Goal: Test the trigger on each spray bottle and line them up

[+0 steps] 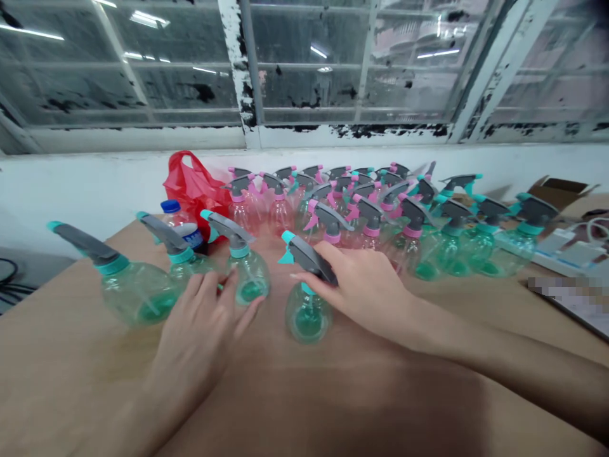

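My right hand [359,279] is closed around the grey spray head of a green spray bottle [309,320], with thumb and fingers on either side of it. That bottle stands upright, its turquoise nozzle pointing left. My left hand [200,324] is open, fingers loosely bent and thumb apart, in front of another green spray bottle [243,251]. Whether it touches that bottle I cannot tell. Two more green spray bottles stand by it: one on the far left [126,285] and one partly hidden behind my fingers [178,254].
Behind are rows of spray bottles, pink [280,216] and green [485,244]. A red plastic bag [193,181] and a blue-capped drink bottle [171,208] stand at the back left. A power strip [547,254], a cardboard box [561,190] and a flat dark-edged object [571,304] lie right.
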Available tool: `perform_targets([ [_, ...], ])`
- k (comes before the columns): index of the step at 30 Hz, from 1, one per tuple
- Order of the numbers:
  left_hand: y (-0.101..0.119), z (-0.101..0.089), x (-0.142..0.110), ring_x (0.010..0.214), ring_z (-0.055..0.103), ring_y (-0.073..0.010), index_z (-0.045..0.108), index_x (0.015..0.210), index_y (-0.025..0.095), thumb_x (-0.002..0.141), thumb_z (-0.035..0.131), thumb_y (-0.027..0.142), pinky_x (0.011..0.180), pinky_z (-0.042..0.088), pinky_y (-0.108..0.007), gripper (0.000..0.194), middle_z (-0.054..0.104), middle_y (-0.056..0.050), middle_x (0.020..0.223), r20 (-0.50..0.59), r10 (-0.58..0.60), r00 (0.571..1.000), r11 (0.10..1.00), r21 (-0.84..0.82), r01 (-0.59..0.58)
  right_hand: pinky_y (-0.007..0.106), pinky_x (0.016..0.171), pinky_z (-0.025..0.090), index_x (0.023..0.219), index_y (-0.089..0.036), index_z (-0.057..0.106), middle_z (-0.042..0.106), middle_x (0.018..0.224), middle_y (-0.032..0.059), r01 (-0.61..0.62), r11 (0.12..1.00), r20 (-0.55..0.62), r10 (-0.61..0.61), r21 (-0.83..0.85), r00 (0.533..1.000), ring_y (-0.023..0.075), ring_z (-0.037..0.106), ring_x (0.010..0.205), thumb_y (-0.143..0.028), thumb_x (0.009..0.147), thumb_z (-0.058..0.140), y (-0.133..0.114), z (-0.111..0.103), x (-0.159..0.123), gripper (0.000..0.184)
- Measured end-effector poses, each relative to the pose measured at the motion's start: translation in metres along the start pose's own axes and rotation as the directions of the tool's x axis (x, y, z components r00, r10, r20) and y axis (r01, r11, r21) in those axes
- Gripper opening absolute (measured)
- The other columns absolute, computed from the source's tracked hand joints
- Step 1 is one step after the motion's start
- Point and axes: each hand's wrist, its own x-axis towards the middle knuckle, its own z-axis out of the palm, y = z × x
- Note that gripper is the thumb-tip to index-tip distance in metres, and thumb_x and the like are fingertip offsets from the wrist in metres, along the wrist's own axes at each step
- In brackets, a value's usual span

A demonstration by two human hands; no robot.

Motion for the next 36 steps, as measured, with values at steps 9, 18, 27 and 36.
perform_targets([
  [9, 0.068, 0.047, -0.005, 0.122, 0.052, -0.0350, 0.037, 0.140, 0.027, 0.085, 0.063, 0.054, 0.096, 0.047, -0.049, 0.067, 0.052, -0.011, 0.136, 0.241, 0.101, 0.965, 0.892, -0.452, 0.019, 0.029, 0.048, 0.019, 0.085, -0.018, 0.057, 0.067, 0.068, 0.0024, -0.003, 0.999, -0.012, 0.004, 0.051, 1.000, 0.0181, 0.059, 0.054, -0.052, 0.094, 0.043, 0.022, -0.017, -0.042, 0.038],
  [18, 0.113, 0.076, 0.009, 0.128, 0.049, -0.0341, 0.033, 0.141, 0.035, 0.081, 0.071, 0.045, 0.101, 0.044, -0.052, 0.072, 0.051, -0.007, 0.141, 0.296, 0.170, 0.940, 0.736, -0.673, 0.079, 0.027, 0.062, 0.040, 0.092, -0.019, 0.057, 0.063, 0.086, 0.0017, 0.112, 0.833, -0.026, -0.117, 0.542, 0.993, 0.0155, 0.057, 0.074, -0.048, 0.080, 0.068, 0.086, -0.009, -0.072, 0.034],
  [27, 0.135, 0.080, 0.027, 0.123, 0.052, -0.0359, 0.042, 0.134, 0.025, 0.075, 0.077, 0.048, 0.099, 0.045, -0.052, 0.072, 0.055, -0.009, 0.135, 0.308, 0.223, 0.925, 0.728, -0.684, 0.052, 0.033, 0.080, 0.048, 0.108, -0.021, 0.055, 0.062, 0.101, 0.0030, 0.048, 0.474, -0.077, 0.043, 0.879, 0.996, 0.0184, 0.061, 0.092, -0.036, 0.082, 0.068, 0.087, 0.007, -0.067, 0.032],
  [36, 0.113, 0.103, 0.020, 0.125, 0.049, -0.0387, 0.035, 0.142, 0.020, 0.076, 0.072, 0.057, 0.099, 0.042, -0.057, 0.084, 0.051, -0.016, 0.138, 0.310, 0.257, 0.915, 0.794, -0.608, -0.017, 0.027, 0.057, 0.036, 0.084, -0.023, 0.051, 0.046, 0.070, -0.0052, 0.112, 0.469, -0.149, 0.042, 0.876, 0.988, 0.0112, 0.042, 0.060, -0.026, 0.085, 0.059, 0.090, 0.026, -0.049, 0.009],
])
